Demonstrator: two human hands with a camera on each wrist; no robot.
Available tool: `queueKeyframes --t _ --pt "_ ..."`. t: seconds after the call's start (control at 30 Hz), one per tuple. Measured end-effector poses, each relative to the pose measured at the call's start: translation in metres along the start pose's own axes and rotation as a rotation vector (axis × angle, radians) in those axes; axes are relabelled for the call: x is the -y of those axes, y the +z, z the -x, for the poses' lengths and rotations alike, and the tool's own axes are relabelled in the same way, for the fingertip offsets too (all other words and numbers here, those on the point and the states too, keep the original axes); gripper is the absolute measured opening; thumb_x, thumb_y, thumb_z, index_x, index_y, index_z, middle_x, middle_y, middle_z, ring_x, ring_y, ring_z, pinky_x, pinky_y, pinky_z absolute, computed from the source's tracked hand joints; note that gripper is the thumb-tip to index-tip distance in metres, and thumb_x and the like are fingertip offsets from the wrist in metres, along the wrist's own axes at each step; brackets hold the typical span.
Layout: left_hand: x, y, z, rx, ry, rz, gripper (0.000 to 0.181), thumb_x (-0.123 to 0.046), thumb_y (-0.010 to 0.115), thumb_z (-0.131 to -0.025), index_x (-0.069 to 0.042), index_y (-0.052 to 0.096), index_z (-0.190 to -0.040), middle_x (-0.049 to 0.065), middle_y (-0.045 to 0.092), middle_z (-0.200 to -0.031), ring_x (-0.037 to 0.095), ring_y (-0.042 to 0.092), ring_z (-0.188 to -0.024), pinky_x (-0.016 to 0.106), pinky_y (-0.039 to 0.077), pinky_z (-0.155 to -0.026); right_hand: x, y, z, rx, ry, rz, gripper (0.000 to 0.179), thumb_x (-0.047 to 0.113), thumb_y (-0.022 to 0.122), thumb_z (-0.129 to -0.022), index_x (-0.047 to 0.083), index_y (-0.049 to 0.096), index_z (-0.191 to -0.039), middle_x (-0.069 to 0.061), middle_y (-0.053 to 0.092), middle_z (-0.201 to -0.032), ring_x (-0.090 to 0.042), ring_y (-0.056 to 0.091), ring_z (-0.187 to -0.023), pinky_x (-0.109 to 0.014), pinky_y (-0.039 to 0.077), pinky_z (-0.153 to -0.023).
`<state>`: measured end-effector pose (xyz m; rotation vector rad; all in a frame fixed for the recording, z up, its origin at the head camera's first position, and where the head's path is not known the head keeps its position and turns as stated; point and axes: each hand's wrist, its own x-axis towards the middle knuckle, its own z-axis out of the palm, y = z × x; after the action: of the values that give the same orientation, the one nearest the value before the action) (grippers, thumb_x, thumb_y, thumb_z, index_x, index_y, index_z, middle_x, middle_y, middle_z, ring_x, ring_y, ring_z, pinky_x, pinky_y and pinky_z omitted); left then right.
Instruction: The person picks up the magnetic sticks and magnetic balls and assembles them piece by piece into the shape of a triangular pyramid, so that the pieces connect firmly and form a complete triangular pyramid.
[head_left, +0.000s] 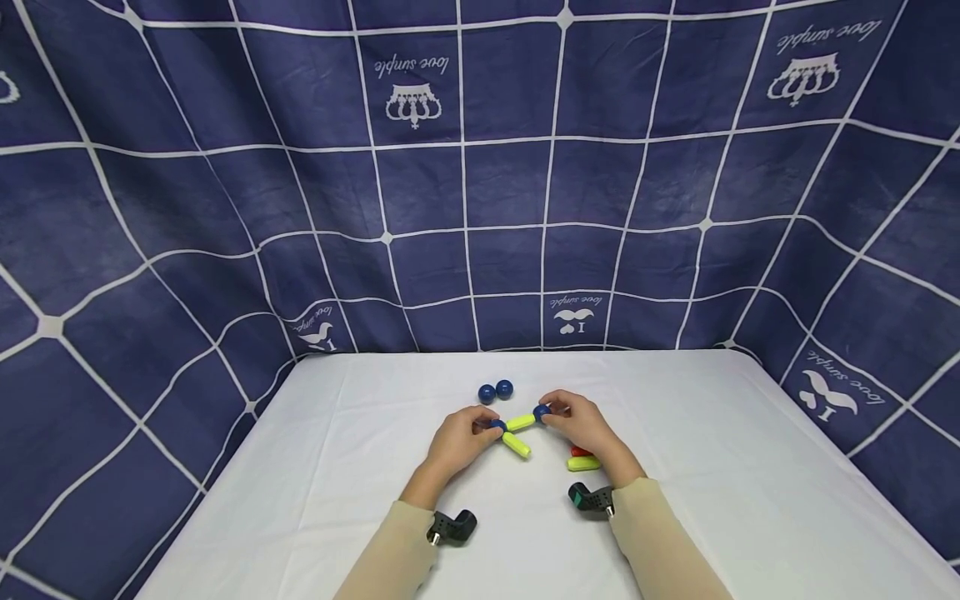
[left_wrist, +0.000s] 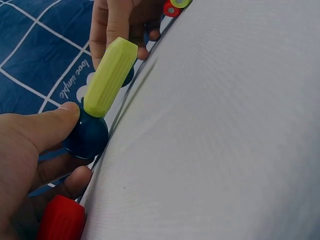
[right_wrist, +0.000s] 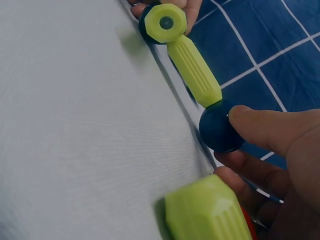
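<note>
My left hand [head_left: 457, 439] pinches a blue ball [left_wrist: 87, 139] between thumb and fingers. Two yellow-green rods meet at that ball: a front rod [head_left: 517, 445] angling toward me, and a linking rod [head_left: 521, 422] running right. At the linking rod's other end is a second blue ball [right_wrist: 220, 127], gripped by my right hand [head_left: 581, 421] with thumb and fingertips. Seen nearly end-on in the right wrist view, the front rod [right_wrist: 166, 23] has a round grey disc in its tip. A red rod [left_wrist: 62, 220] shows below my left fingers in the left wrist view.
Two loose blue balls [head_left: 496, 392] lie side by side behind the hands. By my right wrist, a loose yellow-green rod [head_left: 583, 463] lies beside a partly hidden red rod [head_left: 580, 451]. The white-covered table [head_left: 360, 467] ends at a blue checked curtain [head_left: 502, 183].
</note>
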<state>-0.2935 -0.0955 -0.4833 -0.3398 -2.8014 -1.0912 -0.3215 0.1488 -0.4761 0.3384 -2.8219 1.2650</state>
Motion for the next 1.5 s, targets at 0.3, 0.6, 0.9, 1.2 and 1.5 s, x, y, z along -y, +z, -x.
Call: queueKeyframes --t 0.3,0.6,0.9,1.2,1.5 --pt "0.000 -0.003 0.001 0.026 0.036 0.025 0.026 -0.029 0.077 -0.087 -0.020 0.074 -0.111 -0.004 0.070 -0.092 0.007 0.056 -0.077 0.025 0.045 -0.068 -0.001 0.003 -0.001 -0.027 -0.008 0.042 0.025 0.016 0.074 -0.089 0.018 0.070 -0.114 -0.005 0.071 -0.103 -0.018 0.064 -0.091 -0.040 0.052 -0.085" --pt "0.001 -0.004 0.002 0.044 0.019 0.029 0.027 -0.030 0.076 -0.088 -0.021 0.073 -0.113 -0.005 0.070 -0.092 0.007 0.057 -0.077 0.027 0.046 -0.070 0.001 0.003 0.000 -0.020 0.001 0.045 0.027 0.019 0.073 -0.090 0.018 0.069 -0.117 -0.005 0.072 -0.108 -0.018 0.062 -0.093 -0.037 0.051 -0.083" --pt "0.002 -0.005 0.002 0.042 0.025 0.019 0.027 -0.032 0.075 -0.088 -0.021 0.073 -0.113 -0.007 0.069 -0.088 0.007 0.055 -0.075 0.026 0.044 -0.068 0.013 0.003 -0.013 -0.028 0.039 0.036 0.032 0.026 0.071 -0.092 0.015 0.067 -0.122 -0.007 0.071 -0.116 -0.023 0.064 -0.103 -0.043 0.052 -0.091" --pt "0.003 -0.005 0.001 0.046 0.033 0.023 0.027 -0.032 0.075 -0.089 -0.019 0.073 -0.113 -0.005 0.070 -0.089 0.007 0.056 -0.075 0.026 0.044 -0.068 0.028 0.008 -0.041 0.047 -0.001 -0.076 0.039 0.024 0.069 -0.094 0.015 0.061 -0.131 -0.011 0.067 -0.126 -0.026 0.062 -0.110 -0.043 0.053 -0.093" --pt "0.001 -0.005 0.000 0.045 0.012 0.013 0.026 -0.033 0.074 -0.090 -0.022 0.072 -0.114 -0.007 0.069 -0.091 0.007 0.056 -0.077 0.027 0.045 -0.070 0.027 0.027 -0.058 0.095 -0.024 -0.076 0.049 0.015 0.072 -0.092 0.017 0.057 -0.138 -0.013 0.063 -0.133 -0.031 0.061 -0.117 -0.046 0.050 -0.099"
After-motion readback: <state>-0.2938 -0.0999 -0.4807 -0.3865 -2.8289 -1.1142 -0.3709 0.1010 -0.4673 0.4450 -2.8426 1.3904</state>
